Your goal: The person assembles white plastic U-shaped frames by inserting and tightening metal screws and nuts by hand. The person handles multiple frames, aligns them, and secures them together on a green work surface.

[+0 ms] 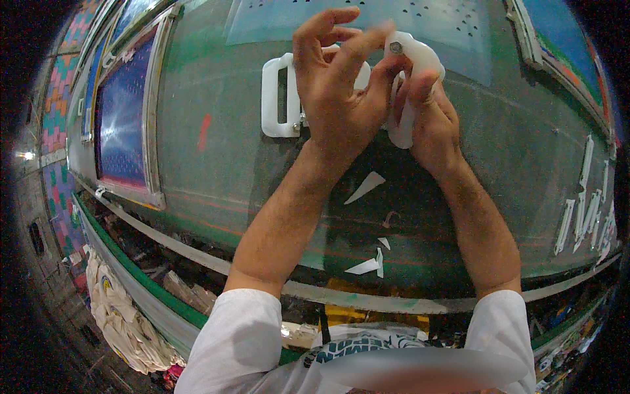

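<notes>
My right hand (pixel 434 121) grips a curved white plastic part (pixel 420 52), with a round metal piece (pixel 396 47) set near its top end. Part of its lower length shows below my fingers. My left hand (pixel 341 85) is beside it with fingers bent and apart, the forefinger blurred at the part's upper end. The left thumb reaches close to the right fingers; whether it touches the part I cannot tell. Behind my left hand, a white plastic frame (pixel 269 98) with a long slot lies on the dark green table (pixel 216 157), partly hidden.
White scraps (pixel 365 187) lie between my forearms, with more scraps (pixel 367 266) nearer the edge. Several white strips (pixel 581 217) are at the right. A framed blue screen (pixel 125 111) stands at left, a perforated translucent sheet (pixel 420 26) at the far side. Pale cloth (pixel 121 315) hangs lower left.
</notes>
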`<action>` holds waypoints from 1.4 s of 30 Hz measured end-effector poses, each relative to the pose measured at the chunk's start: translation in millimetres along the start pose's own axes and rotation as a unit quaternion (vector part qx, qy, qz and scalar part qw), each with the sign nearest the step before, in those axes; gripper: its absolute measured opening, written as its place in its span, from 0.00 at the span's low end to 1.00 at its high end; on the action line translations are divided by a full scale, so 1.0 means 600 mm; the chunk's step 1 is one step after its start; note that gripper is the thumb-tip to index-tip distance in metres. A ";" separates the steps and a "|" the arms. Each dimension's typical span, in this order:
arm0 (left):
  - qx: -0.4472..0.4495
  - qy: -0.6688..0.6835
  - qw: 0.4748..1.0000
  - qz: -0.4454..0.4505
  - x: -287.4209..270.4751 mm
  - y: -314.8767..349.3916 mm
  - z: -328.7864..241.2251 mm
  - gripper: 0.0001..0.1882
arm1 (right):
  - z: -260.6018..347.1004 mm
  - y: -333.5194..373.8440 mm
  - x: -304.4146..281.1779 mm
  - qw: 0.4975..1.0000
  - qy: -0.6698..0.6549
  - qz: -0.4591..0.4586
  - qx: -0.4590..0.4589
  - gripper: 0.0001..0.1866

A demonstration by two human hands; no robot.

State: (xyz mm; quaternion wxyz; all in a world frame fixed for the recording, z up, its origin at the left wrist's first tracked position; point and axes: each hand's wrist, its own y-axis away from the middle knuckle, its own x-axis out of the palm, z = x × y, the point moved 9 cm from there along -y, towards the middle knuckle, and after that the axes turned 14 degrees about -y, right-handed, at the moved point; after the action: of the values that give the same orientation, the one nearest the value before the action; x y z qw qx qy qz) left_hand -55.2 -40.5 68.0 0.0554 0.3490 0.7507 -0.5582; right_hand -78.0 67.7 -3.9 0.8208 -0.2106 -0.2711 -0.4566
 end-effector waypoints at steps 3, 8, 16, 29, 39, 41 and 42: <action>-0.028 0.038 0.999 -0.012 -0.001 0.005 0.007 0.21 | 0.005 0.000 0.008 1.000 -0.009 0.016 -0.022 0.33; -0.097 0.103 0.990 0.012 0.008 0.012 0.015 0.20 | 0.000 0.003 0.006 0.999 -0.029 0.010 0.020 0.34; -0.112 0.086 0.990 0.011 0.007 0.011 0.016 0.18 | 0.001 -0.008 0.011 0.998 -0.061 0.021 -0.014 0.32; -0.019 0.022 0.998 0.049 0.007 0.000 -0.014 0.20 | 0.004 0.004 0.005 0.999 0.018 -0.018 0.028 0.33; -0.187 0.194 0.962 0.046 0.027 0.017 0.040 0.13 | -0.005 0.002 -0.013 0.998 -0.023 -0.061 0.023 0.34; -0.250 0.236 0.936 0.083 0.040 0.025 0.049 0.10 | -0.006 0.001 -0.010 0.998 -0.021 -0.051 0.034 0.34; -0.289 0.259 0.917 0.095 0.044 0.031 0.053 0.10 | -0.005 0.000 -0.006 0.998 -0.015 -0.037 0.042 0.35</action>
State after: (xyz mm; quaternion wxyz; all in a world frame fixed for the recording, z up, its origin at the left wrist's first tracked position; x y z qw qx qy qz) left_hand -73.9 -53.9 28.4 0.0101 0.5197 0.8308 -0.1989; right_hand -78.6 68.6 -8.4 0.8072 -0.1725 -0.3095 -0.4721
